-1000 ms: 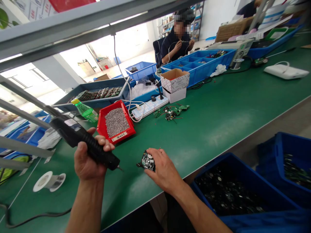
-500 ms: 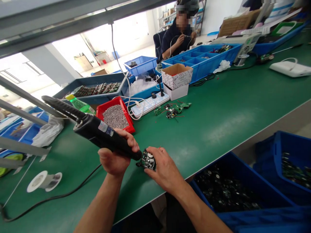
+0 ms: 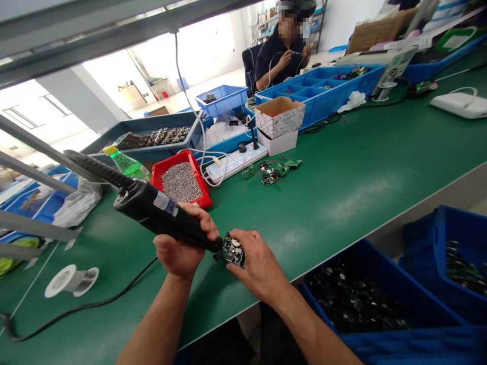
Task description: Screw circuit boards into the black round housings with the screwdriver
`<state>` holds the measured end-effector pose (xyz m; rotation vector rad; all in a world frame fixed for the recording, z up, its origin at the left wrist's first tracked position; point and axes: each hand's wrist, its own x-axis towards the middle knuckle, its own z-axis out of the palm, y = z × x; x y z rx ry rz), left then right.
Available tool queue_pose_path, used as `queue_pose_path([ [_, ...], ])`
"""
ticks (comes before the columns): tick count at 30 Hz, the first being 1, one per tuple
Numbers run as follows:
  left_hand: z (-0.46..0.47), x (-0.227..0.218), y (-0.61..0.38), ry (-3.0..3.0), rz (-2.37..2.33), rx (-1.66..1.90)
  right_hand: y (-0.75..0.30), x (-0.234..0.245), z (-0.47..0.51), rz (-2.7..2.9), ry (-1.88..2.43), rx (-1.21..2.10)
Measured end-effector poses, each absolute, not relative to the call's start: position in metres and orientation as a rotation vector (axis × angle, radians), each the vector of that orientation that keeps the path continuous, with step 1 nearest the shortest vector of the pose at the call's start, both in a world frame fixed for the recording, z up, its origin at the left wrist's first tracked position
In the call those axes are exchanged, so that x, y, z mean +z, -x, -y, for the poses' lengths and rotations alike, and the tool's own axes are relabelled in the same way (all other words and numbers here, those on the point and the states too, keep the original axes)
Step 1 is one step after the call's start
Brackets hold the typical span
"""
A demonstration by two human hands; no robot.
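My left hand [image 3: 184, 243] is wrapped round a black electric screwdriver [image 3: 160, 213], held at a slant with its nose pointing down to the right. That nose meets the left side of a small mechanism with metal parts and a circuit board [image 3: 233, 249]. Fingers and thumb of my right hand [image 3: 258, 263] grip the mechanism from the right, just above the green bench. The screwdriver's tip is hidden against the mechanism. Left of my hands stands a red bin [image 3: 205, 195] full of small screws.
Loose circuit boards [image 3: 279, 170] lie by a white power strip [image 3: 236, 162]. A spool [image 3: 70, 280] and black cable [image 3: 99, 305] are at the left. Blue crates [image 3: 357, 299] of parts stand below the bench's right edge. Across the bench, a person [image 3: 279, 56] holds a cord.
The view has shifted slightly, moving the background a little. My hands, the screwdriver and the mechanism keep nearly the same positions.
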<state>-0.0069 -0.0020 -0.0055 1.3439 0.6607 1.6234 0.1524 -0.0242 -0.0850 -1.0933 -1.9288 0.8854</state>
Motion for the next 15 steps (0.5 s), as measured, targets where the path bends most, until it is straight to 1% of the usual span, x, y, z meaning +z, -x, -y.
queue_pose_path([
  [15, 0.0035, -0.007, 0.0023, -1.421, -0.659, 1.619, -0.153, -0.0818, 0.0248, 1.934, 1.075, 0.907],
])
